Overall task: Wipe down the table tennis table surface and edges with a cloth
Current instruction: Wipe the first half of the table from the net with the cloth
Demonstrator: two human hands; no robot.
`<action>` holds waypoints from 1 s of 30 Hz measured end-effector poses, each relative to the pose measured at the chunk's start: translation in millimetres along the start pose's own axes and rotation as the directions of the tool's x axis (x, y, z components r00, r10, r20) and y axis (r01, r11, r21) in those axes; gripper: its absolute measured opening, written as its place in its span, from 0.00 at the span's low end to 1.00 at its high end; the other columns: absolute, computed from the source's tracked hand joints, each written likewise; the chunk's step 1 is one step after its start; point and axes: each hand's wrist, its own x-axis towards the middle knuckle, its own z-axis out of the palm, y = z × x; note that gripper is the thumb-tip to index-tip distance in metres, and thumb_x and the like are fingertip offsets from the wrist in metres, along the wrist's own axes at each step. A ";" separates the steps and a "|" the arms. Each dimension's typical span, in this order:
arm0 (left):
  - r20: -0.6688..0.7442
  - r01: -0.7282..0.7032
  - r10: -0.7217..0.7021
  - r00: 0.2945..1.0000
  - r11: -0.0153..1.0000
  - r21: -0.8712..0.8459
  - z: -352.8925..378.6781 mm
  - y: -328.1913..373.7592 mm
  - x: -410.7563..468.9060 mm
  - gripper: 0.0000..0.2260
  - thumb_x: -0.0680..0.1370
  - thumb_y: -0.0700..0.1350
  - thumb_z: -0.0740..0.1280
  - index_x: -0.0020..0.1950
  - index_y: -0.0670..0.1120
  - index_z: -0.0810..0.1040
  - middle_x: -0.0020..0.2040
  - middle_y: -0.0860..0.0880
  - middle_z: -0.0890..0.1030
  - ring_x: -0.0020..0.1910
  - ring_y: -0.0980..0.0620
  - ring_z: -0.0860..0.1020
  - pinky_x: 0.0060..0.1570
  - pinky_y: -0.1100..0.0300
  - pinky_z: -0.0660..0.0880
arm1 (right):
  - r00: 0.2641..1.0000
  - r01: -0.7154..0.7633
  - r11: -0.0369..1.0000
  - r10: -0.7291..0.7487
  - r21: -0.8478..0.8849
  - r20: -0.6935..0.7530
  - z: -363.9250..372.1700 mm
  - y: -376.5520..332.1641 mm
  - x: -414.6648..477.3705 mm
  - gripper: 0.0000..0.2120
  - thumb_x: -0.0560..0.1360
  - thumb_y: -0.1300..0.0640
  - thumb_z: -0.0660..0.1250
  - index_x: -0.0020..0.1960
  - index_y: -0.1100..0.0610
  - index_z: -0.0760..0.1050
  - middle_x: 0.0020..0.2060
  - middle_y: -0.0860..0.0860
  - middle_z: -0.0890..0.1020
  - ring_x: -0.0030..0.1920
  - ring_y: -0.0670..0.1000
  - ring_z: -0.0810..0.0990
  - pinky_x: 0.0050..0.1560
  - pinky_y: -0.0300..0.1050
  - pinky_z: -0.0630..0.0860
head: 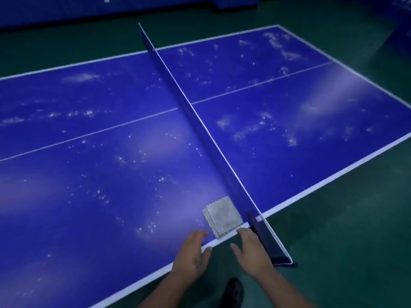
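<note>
1. Wiping looks not yet begun. The blue counter (111, 174) carries pale dust specks (251, 127) on both halves, and no cleaned strip shows.
2. The folded grey cloth (222, 216) lies flat at the counter's near edge, just left of the net (189, 103), overlapping the white border line.
3. The left hand (192, 256) and right hand (252, 252) hover either side of the cloth's near corner, fingers loosely spread, gripping nothing. Whether fingertips touch it, I cannot tell.
4. The whole surface and every edge remain.
5. The net divides the counter, so each half likely needs separate passes. A dark shoe (232, 290) stands on the green floor (344, 218).
</note>
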 end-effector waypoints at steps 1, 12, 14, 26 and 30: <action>-0.019 -0.017 0.017 1.000 1.000 0.013 9.8 2.5 10.3 0.19 0.84 0.54 0.65 0.74 0.48 0.76 0.69 0.51 0.76 0.68 0.49 0.77 0.64 0.58 0.74 | 1.000 0.016 1.000 -0.015 0.025 -0.018 2.6 8.6 7.2 0.26 0.84 0.49 0.70 0.77 0.59 0.70 0.72 0.55 0.75 0.75 0.56 0.72 0.76 0.44 0.65; -0.005 -0.033 0.036 0.999 0.968 0.250 63.2 14.6 102.3 0.26 0.82 0.42 0.69 0.80 0.41 0.72 0.82 0.42 0.68 0.81 0.42 0.68 0.79 0.48 0.68 | 0.997 0.080 0.997 -0.080 0.003 -0.008 17.2 49.5 37.4 0.42 0.86 0.39 0.62 0.88 0.57 0.45 0.88 0.51 0.47 0.88 0.51 0.46 0.86 0.44 0.46; 0.015 -0.106 0.107 0.994 0.950 0.294 68.7 11.2 117.9 0.25 0.83 0.42 0.69 0.80 0.38 0.72 0.82 0.40 0.69 0.82 0.40 0.68 0.79 0.43 0.68 | 0.996 0.083 0.996 -0.084 -0.018 -0.020 19.4 52.7 38.1 0.43 0.86 0.37 0.61 0.88 0.57 0.43 0.88 0.51 0.44 0.88 0.51 0.44 0.87 0.45 0.46; 0.213 -0.346 0.274 0.938 0.775 0.528 72.6 -35.2 195.3 0.29 0.91 0.55 0.48 0.89 0.44 0.49 0.89 0.48 0.47 0.88 0.51 0.44 0.87 0.48 0.47 | 0.987 0.060 0.979 -0.088 -0.196 -0.137 58.8 38.7 93.2 0.41 0.87 0.39 0.57 0.88 0.58 0.42 0.88 0.52 0.42 0.87 0.50 0.42 0.86 0.45 0.41; 0.173 -0.308 0.255 0.951 0.775 0.552 37.5 -49.6 258.6 0.29 0.91 0.55 0.49 0.88 0.43 0.51 0.89 0.47 0.48 0.88 0.50 0.46 0.86 0.46 0.49 | 0.980 0.056 0.929 -0.122 -0.365 -0.160 70.4 30.2 129.1 0.40 0.87 0.37 0.46 0.88 0.62 0.40 0.88 0.57 0.42 0.88 0.55 0.42 0.85 0.47 0.34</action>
